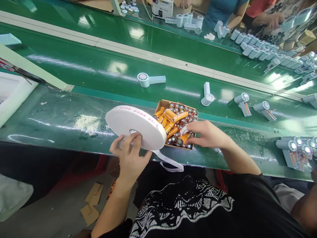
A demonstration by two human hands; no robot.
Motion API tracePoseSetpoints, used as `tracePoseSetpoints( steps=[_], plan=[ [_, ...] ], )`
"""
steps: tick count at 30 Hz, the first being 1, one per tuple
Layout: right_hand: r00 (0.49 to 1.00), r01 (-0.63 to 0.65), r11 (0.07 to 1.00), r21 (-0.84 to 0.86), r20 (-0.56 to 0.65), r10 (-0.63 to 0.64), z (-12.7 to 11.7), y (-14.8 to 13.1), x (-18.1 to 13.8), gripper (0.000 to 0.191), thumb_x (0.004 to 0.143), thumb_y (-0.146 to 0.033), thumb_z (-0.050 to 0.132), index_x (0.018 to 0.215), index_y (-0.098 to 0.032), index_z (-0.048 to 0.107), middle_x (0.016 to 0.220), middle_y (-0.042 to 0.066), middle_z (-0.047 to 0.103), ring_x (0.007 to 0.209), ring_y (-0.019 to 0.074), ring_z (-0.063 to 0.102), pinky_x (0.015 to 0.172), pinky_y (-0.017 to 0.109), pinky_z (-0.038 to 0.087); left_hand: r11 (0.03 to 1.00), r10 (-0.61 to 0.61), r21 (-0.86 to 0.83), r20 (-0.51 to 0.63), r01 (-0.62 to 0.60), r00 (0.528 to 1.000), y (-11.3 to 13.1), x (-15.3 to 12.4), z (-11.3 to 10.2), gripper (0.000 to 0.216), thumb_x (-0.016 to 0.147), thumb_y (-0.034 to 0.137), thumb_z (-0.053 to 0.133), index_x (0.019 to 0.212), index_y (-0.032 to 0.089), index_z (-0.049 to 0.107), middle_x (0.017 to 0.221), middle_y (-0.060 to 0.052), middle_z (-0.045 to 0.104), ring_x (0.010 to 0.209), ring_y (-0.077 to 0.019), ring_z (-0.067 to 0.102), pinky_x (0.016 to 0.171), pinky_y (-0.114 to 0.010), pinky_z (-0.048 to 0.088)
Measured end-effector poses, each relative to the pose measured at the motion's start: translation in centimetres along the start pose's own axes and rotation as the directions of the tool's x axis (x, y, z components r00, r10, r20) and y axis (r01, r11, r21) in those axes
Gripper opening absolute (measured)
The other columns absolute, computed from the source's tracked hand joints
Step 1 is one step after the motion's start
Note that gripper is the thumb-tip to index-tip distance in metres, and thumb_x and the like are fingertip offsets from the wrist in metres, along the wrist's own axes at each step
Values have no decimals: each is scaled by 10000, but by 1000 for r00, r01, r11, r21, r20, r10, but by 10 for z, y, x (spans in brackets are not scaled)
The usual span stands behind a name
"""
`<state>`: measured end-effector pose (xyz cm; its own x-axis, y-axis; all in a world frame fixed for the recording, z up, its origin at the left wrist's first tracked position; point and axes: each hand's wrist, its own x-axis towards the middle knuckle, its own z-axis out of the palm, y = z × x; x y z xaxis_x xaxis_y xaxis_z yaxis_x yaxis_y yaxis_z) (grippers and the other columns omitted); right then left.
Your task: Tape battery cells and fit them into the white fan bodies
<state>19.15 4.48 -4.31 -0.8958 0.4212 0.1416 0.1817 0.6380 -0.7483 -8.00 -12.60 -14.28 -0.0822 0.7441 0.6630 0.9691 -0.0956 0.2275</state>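
Box [178, 147] is holding many batteries [170, 114], plenty apparently remaining; finished count unclear. Left hand [131, 157] is gripping roll [123, 125] beside it, right hand [206, 134] grasping battery [183, 138] over it.

Roll [135, 124]: white, broad and flat, red print on its rim; tilted, one face showing, overlapping the near left side of the box. Strip [170, 161]: loose, hanging from the roll's underside and curling back. Box [179, 147]: brown card, open, filled with orange batteries [169, 125], some lying loose on top, others upright with wires among them. Single battery [183, 138]: held tilted at the box's near right corner, dark end down.
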Motion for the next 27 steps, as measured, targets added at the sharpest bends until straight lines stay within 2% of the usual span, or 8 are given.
tracePoseSetpoints(
  steps=[3, 5, 8, 11, 14, 17, 22, 27],
  plan=[
    [919, -88, 984, 154, -369, 140, 18, -7, 4, 433, 851, -505, 933, 1164, -232, 813, 1016, 30, 847, 891, 214, 809, 845, 322, 676, 999, 1, 32, 7, -1, 1000, 3, -2, 0, 700, 769, 176, 840, 1422, 237, 596, 1278, -171, 683, 1270, -410, 528, 1098, -606, 441],
    [879, -107, 984, 140, -450, 159, 31, -9, 7, 452, 809, -562, 950, 1107, -243, 833, 1017, 34, 855, 892, 222, 817, 832, 314, 678, 999, -24, 33, 17, 23, 1000, 5, -5, 2, 691, 765, 181, 846, 1416, 244, 622, 1292, -169, 683, 1287, -421, 510, 1100, -617, 440],
    [875, -151, 986, 72, -454, 167, 43, -7, 9, 455, 795, -572, 958, 1075, -231, 847, 941, 38, 854, 826, 216, 806, 791, 300, 664, 998, -59, 16, 26, 59, 998, 5, -9, 4, 671, 772, 183, 841, 1414, 245, 657, 1318, -171, 676, 1320, -427, 456, 1106, -612, 425],
    [876, -145, 983, 114, -446, 181, 46, -7, 7, 468, 800, -548, 962, 1103, -211, 845, 947, 42, 854, 848, 225, 806, 844, 321, 671, 996, -86, -23, 26, 86, 996, 6, -11, 5, 631, 780, 184, 838, 1390, 245, 689, 1307, -174, 682, 1323, -429, 410, 1092, -613, 413],
    [892, -129, 943, 306, -380, 245, 45, -9, 4, 366, 856, -490, 925, 1080, -213, 839, 1026, 39, 856, 957, 246, 820, 919, 370, 693, 997, -83, -1, 27, 83, 996, 11, -10, 1, 606, 795, 188, 839, 1382, 258, 704, 1272, -170, 700, 1268, -418, 418, 1064, -620, 421],
    [880, -141, 832, 536, -318, 353, 47, -14, 2, 400, 846, -482, 925, 1127, -220, 816, 1105, 43, 846, 1020, 252, 824, 932, 410, 720, 996, -79, 40, 15, 79, 997, 18, -2, -6, 615, 822, 177, 822, 1416, 275, 695, 1273, -161, 710, 1217, -396, 457, 1116, -680, 399],
    [760, -201, 839, 506, -459, 459, 57, -12, 3, 379, 783, -459, 969, 1032, -224, 806, 938, 0, 816, 897, 206, 800, 930, 389, 724, 999, -29, 40, 4, 29, 1000, 26, 15, -11, 658, 840, 134, 777, 1461, 325, 672, 1255, -154, 715, 1224, -397, 467, 1141, -751, 365],
    [638, -38, 745, 666, -558, 531, 65, -3, 5, 626, 740, -514, 965, 1275, -261, 760, 1087, 30, 835, 1020, 254, 807, 997, 487, 715, 999, -18, -35, 90, 21, 996, 35, 20, -8, 697, 837, 236, 829, 1504, 329, 650, 1247, -154, 702, 1208, -403, 474, 1099, -699, 363]
  ],
)
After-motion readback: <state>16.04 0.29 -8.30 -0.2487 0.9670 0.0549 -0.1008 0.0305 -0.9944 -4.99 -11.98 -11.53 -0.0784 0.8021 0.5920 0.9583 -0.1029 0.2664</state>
